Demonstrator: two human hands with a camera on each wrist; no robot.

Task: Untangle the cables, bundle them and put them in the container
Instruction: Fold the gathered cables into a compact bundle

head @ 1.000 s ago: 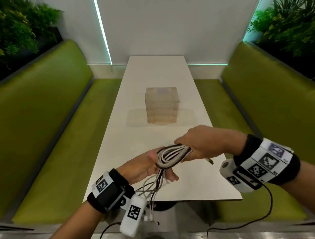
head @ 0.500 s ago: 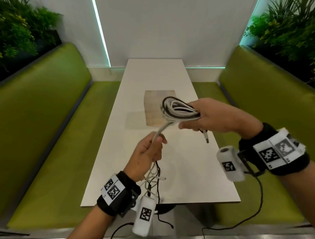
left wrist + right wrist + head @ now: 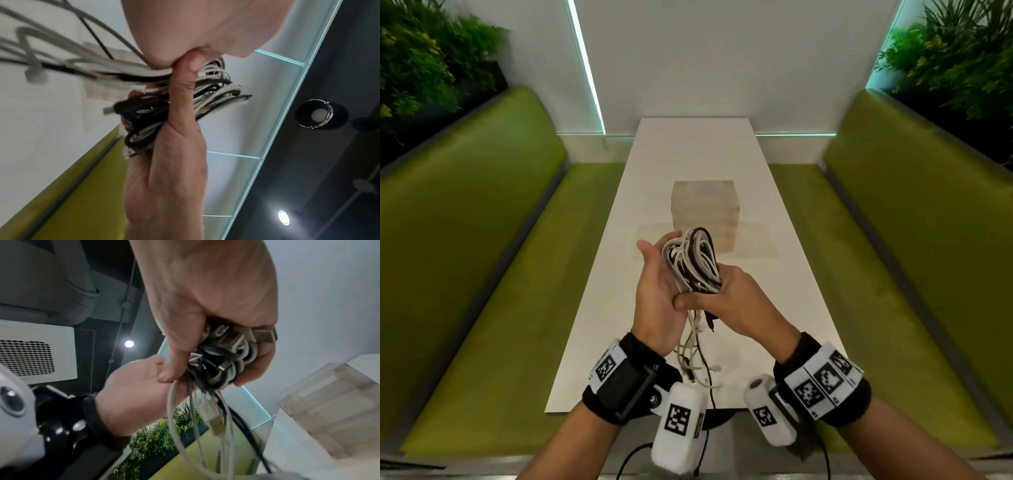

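A coil of white and black cables stands upright above the near half of the white table. My right hand grips the coil's lower end, fingers curled round it. My left hand lies flat against the coil's left side, its thumb straight across the strands. Loose cable ends hang below both hands, and one shows a USB plug. The translucent box-shaped container stands on the table just beyond the hands.
Green benches run along the left and right of the narrow table. Its front edge is close under my wrists. A white wall closes the far end, with plants in both upper corners.
My left hand let go of the trailing cable and rose to lie flat against the coil. My right hand brought the coil down and nearer, turning it upright.
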